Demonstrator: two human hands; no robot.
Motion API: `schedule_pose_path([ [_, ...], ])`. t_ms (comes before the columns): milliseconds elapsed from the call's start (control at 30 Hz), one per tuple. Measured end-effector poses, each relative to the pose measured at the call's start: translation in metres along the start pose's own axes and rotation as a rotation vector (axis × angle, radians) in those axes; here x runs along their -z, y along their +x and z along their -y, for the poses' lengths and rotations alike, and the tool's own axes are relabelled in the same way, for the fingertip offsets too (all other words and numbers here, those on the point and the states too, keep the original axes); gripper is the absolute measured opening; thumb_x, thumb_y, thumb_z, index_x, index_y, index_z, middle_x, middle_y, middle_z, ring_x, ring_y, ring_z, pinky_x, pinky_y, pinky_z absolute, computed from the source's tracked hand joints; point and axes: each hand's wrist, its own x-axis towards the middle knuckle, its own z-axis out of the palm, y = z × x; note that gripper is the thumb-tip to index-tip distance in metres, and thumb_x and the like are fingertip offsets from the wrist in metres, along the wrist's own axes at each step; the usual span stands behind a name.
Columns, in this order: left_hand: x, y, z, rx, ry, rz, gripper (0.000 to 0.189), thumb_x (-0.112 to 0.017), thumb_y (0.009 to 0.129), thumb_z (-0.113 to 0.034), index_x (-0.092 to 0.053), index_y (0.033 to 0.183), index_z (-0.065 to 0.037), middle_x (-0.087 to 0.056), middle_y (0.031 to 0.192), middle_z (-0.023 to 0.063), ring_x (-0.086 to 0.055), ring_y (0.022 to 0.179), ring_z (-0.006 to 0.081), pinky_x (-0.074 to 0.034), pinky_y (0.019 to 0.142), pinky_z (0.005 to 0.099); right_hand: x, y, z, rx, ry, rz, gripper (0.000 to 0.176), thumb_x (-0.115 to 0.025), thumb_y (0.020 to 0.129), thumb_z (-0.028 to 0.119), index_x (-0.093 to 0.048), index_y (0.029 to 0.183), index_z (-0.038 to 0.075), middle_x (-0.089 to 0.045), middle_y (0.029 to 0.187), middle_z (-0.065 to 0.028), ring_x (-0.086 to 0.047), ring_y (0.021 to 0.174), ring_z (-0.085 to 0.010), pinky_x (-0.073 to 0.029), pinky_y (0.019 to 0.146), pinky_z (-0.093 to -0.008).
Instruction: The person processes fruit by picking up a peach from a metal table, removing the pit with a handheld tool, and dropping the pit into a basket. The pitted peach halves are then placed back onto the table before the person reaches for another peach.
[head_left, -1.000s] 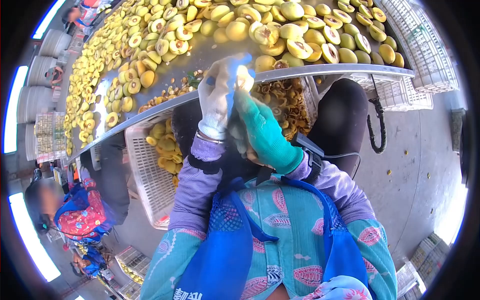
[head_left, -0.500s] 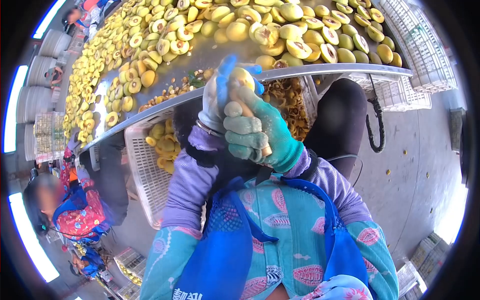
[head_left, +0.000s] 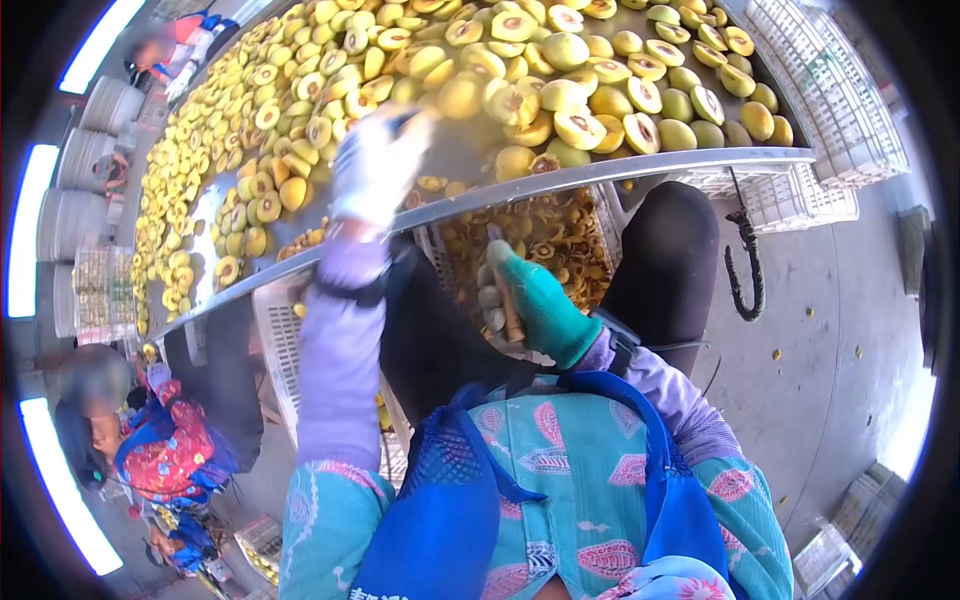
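My left hand (head_left: pixel 380 165), in a pale glove blurred by motion, reaches over the metal table's front edge (head_left: pixel 600 172) beside the halved yellow-green fruits (head_left: pixel 300 150). Whether its fingers hold anything is smeared out. In a green glove, my right hand (head_left: pixel 535 305) is wrapped round a wooden-handled tool (head_left: pixel 510 308) below the edge, its tip pointing up. Under the hand lies a container of brown and yellow fruit scraps (head_left: pixel 560 240).
White plastic crates (head_left: pixel 825 90) stand at the right of the table, near a hanging black hook (head_left: pixel 745 265). A white crate (head_left: pixel 282 335) sits below the edge at left. Co-workers (head_left: pixel 170 440) are at the left, near stacked grey tubs (head_left: pixel 75 225).
My hands have parted. The left has moved up and left over the table, away from the fruit held earlier between both hands; the right has dropped slightly, still gripping the tool.
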Motion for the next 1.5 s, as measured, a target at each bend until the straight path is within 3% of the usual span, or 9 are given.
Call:
schedule_pose_path([
  [100,-0.069,0.072,-0.016,-0.469,0.275,0.106,0.046,-0.062,0.085,-0.027,-0.059,0.128,-0.011,-0.063,0.118,0.0189,-0.063,0.102,0.0325,-0.051,0.085,0.0389,-0.01,-0.021,0.029,0.197,-0.123,-0.155,0.037,-0.053,0.097,0.045,-0.055,0.087,0.01,-0.053,0.068,-0.0007,-0.05,0.05,-0.0112,-0.04,0.041,-0.0259],
  [267,-0.066,0.09,-0.021,-0.222,0.189,0.669,0.051,-0.076,0.077,-0.016,-0.06,0.125,-0.009,-0.064,0.101,0.0093,-0.063,0.091,0.0224,-0.053,0.078,0.0327,-0.016,-0.028,0.053,0.426,-0.408,-0.25,0.049,-0.046,0.098,0.053,-0.054,0.092,0.006,-0.055,0.065,-0.0041,-0.049,0.044,-0.0123,-0.039,0.04,-0.0237],
  [367,-0.077,0.068,0.039,-0.095,-0.237,0.549,0.044,-0.075,0.079,-0.016,-0.062,0.12,-0.007,-0.064,0.1,0.0058,-0.062,0.088,0.0169,-0.053,0.074,0.0299,-0.02,-0.013,0.055,0.521,-0.482,-0.186,0.034,-0.051,0.099,0.042,-0.054,0.087,0.011,-0.052,0.063,0.0004,-0.046,0.045,-0.0099,-0.038,0.041,-0.0237],
  [533,-0.024,-0.016,0.016,0.217,-0.946,0.443,0.038,-0.067,0.087,-0.009,-0.059,0.123,-0.002,-0.065,0.118,0.0081,-0.066,0.095,0.0185,-0.055,0.074,0.0317,-0.021,0.014,0.051,1.0,-1.127,-0.244,0.03,-0.051,0.1,0.029,-0.056,0.094,0.0,-0.059,0.074,-0.0203,-0.06,0.066,-0.0331,-0.047,0.062,-0.0434],
  [700,-0.034,-0.059,0.012,0.197,-1.43,0.271,0.039,-0.056,0.097,-0.02,-0.054,0.129,0.002,-0.062,0.121,0.0089,-0.06,0.107,0.017,-0.049,0.093,0.0285,-0.036,0.01,0.043,0.937,-1.178,-0.238,0.031,-0.052,0.1,0.03,-0.056,0.089,0.001,-0.06,0.07,-0.0197,-0.061,0.063,-0.0361,-0.047,0.057,-0.0439],
  [800,-0.045,-0.07,0.018,0.034,-1.093,0.091,0.046,-0.045,0.102,-0.033,-0.054,0.128,0.004,-0.065,0.104,0.0094,-0.062,0.095,0.0154,-0.05,0.086,0.0275,-0.037,0.009,0.031,1.027,-1.24,-0.26,0.031,-0.053,0.1,0.029,-0.055,0.085,0.002,-0.058,0.064,-0.0194,-0.06,0.056,-0.0359,-0.045,0.051,-0.0443],
  [1100,-0.055,-0.079,0.002,0.163,-1.252,-0.233,0.039,-0.055,0.1,-0.028,-0.062,0.105,0.009,-0.065,0.083,0.0105,-0.06,0.07,0.0166,-0.051,0.064,0.0291,-0.046,0.004,0.006,1.264,-1.191,-0.19,0.029,-0.055,0.099,0.028,-0.054,0.084,0.003,-0.056,0.062,-0.0172,-0.057,0.052,-0.0279,-0.042,0.046,-0.0367],
  [1233,-0.048,-0.085,-0.009,0.256,-1.226,-0.207,0.042,-0.054,0.1,-0.031,-0.063,0.099,0.01,-0.062,0.075,0.0086,-0.057,0.063,0.0147,-0.049,0.058,0.0282,-0.059,-0.022,0.016,0.453,-0.776,0.016,0.032,-0.05,0.101,0.035,-0.054,0.09,0.005,-0.052,0.062,-0.005,-0.054,0.054,-0.013,-0.04,0.048,-0.0269],
  [1500,-0.05,-0.086,-0.01,0.174,-1.238,-0.028,0.049,-0.052,0.1,-0.036,-0.062,0.103,0.012,-0.064,0.076,0.0105,-0.058,0.064,0.0152,-0.048,0.059,0.0269,-0.061,-0.036,0.018,0.189,-0.565,0.1,0.043,-0.046,0.099,0.052,-0.052,0.087,0.012,-0.047,0.06,0.0016,-0.043,0.042,-0.0072,-0.035,0.038,-0.0228],
])
